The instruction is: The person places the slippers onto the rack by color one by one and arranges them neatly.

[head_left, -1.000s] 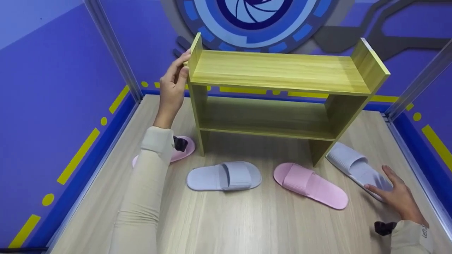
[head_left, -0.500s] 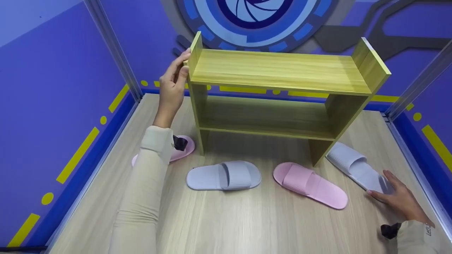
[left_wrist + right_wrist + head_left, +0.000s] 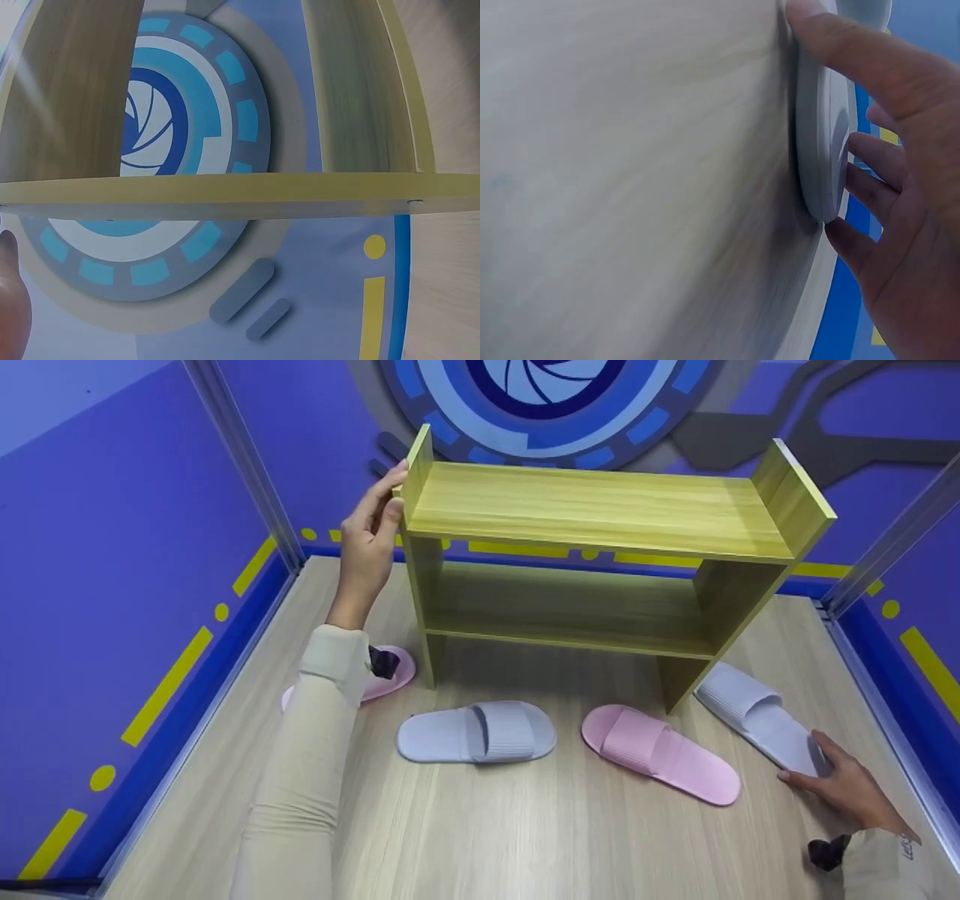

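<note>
A yellowish wooden two-tier shelf (image 3: pixel 570 645) stands upright at the back. My left hand (image 3: pixel 367 540) holds the upper front of its left side panel, with the thumb near the front edge; in the left wrist view the thumb (image 3: pixel 13 300) shows at the lower left. My right hand (image 3: pixel 855 787) grips the heel end of a light grey-blue slipper (image 3: pixel 739 697) right of the shelf. In the right wrist view the thumb (image 3: pixel 840 37) lies along one edge of that slipper (image 3: pixel 821 150) and the fingers (image 3: pixel 874 161) touch the other side.
Another grey-blue slipper (image 3: pixel 435 739) and a pink slipper (image 3: pixel 697 769) lie before the shelf. A second pink slipper (image 3: pixel 394 675) is partly hidden by my left sleeve. Blue printed walls (image 3: pixel 135 585) enclose the wood-grain surface (image 3: pixel 510 840) at the back and sides.
My right hand has shifted slightly down and to the right, and its thumb and fingers have come around the slipper's heel. The left hand and the shelf have stayed put.
</note>
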`<state>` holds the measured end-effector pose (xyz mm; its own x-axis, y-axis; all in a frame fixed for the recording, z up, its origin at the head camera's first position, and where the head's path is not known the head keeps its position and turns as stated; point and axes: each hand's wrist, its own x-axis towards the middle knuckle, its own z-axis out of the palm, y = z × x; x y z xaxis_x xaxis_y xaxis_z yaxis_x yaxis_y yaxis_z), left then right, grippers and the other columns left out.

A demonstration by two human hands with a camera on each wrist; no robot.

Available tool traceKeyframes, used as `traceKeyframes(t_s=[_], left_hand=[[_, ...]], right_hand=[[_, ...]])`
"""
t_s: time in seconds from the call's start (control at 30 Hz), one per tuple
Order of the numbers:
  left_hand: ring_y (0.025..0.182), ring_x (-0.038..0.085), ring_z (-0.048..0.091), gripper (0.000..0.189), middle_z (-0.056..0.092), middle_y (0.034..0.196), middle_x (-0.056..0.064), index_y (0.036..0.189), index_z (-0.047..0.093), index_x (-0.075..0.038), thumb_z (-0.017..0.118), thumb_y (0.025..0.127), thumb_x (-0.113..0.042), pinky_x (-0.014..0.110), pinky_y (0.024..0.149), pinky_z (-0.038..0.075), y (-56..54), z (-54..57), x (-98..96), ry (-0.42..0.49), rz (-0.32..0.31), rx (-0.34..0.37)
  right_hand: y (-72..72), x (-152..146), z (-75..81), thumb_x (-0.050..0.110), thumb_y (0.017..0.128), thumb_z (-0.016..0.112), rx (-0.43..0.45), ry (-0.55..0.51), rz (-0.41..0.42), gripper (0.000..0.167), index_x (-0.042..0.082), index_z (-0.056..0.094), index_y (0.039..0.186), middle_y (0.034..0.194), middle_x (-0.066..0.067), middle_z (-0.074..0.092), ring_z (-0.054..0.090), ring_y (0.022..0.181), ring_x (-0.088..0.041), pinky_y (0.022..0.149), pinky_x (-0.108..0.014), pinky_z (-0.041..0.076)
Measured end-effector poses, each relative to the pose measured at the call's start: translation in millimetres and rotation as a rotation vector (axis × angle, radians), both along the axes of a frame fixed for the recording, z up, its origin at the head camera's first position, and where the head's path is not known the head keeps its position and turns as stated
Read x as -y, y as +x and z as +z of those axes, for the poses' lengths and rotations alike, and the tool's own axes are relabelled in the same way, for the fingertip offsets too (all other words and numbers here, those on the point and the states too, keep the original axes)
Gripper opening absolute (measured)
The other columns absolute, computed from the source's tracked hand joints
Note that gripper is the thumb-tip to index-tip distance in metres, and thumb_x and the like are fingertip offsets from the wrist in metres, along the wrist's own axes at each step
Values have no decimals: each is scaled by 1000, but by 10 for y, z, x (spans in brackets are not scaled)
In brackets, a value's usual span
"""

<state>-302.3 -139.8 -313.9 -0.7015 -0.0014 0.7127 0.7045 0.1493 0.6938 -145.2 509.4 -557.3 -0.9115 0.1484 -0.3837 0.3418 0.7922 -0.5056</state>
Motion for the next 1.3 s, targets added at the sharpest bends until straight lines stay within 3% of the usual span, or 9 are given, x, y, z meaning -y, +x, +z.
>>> traceKeyframes(t_s=[0.37, 0.6, 0.7, 0.93, 1.03, 1.3], left_hand=[[131, 12, 49, 35, 53, 142, 6, 133, 56, -5, 48, 100, -13, 30, 107, 42, -19, -4, 3, -11, 5, -28], [132, 15, 49, 35, 51, 143, 13, 132, 53, 3, 47, 100, -9, 30, 108, 41, 191, 159, -62, -4, 15, 35], [132, 15, 49, 35, 51, 143, 12, 133, 53, 2, 47, 100, -9, 29, 108, 41, 198, 157, -61, -2, 15, 43], [132, 14, 48, 35, 51, 144, 11, 133, 53, 2, 47, 100, -10, 29, 108, 41, 206, 159, -70, -3, 13, 49], [132, 15, 49, 35, 51, 143, 13, 132, 53, 4, 47, 100, -7, 31, 108, 41, 212, 160, -73, 0, 7, 31], [130, 15, 50, 34, 52, 142, 15, 132, 53, 5, 46, 100, -5, 32, 106, 43, 224, 171, -81, -5, 13, 4]], right_hand=[[-20, -1, -16, 67, 74, 68, -7, -26, 31, 128, 0, -13, 148, 149, -33, -17, -13, 137, -55, 106, -71, 2], [-24, 10, 26, 66, 76, 66, -6, -11, 50, 125, -3, -10, 148, 148, -36, -13, -9, 136, -57, 105, -72, 5], [-4, 14, 37, 64, 80, 64, -26, 12, 63, 121, -7, -6, 147, 148, -39, -7, -4, 135, -59, 104, -73, 10], [44, 15, 22, 64, 80, 64, -66, 70, -24, 118, -8, 0, 148, 148, -41, 0, 4, 135, -61, 104, -72, 16], [78, -9, 29, 60, 82, 65, -87, 78, -21, 113, -9, 3, 148, 148, -41, 2, 7, 134, -62, 103, -73, 18], [135, -74, 16, 63, 81, 64, -63, 63, -73, 115, -2, -1, 149, 151, -36, -4, -1, 137, -58, 105, -72, 12]])
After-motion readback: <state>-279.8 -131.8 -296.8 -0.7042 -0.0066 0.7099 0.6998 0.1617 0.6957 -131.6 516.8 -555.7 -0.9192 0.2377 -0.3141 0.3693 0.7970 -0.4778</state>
